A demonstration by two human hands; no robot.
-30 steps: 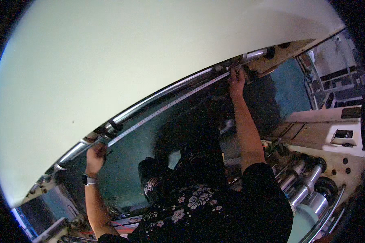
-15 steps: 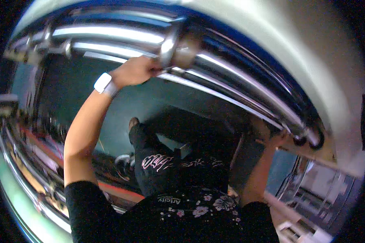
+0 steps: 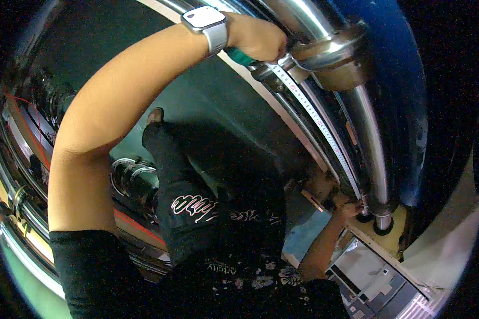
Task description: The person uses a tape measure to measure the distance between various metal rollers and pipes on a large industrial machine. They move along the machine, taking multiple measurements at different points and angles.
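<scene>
A white measuring tape (image 3: 320, 123) with fine markings runs drawn out along the metal bars, from one of my hands to the other. My left hand (image 3: 258, 40), at the upper middle with a watch on its wrist, is closed round its upper end, beside a wide metal collar (image 3: 332, 56). Something green (image 3: 239, 56) shows under that hand; I cannot tell whether it is the tape's case. Farther off at the right, my right hand (image 3: 348, 207) is closed at the tape's other end, near the foot of the bars. Its fingers are small and partly hidden.
A thick polished roller (image 3: 370, 138) runs beside the tape, with a blue surface (image 3: 404, 106) behind it. Dark machinery with a red wire (image 3: 42, 154) stands at the left. A grey cabinet (image 3: 367, 271) is at the lower right. My legs (image 3: 191, 212) stand on a green floor.
The view has swung round, so the bars now slope more steeply toward the right. My left hand appears larger and higher. The tape's markings have become clear; both hands remain at the bars.
</scene>
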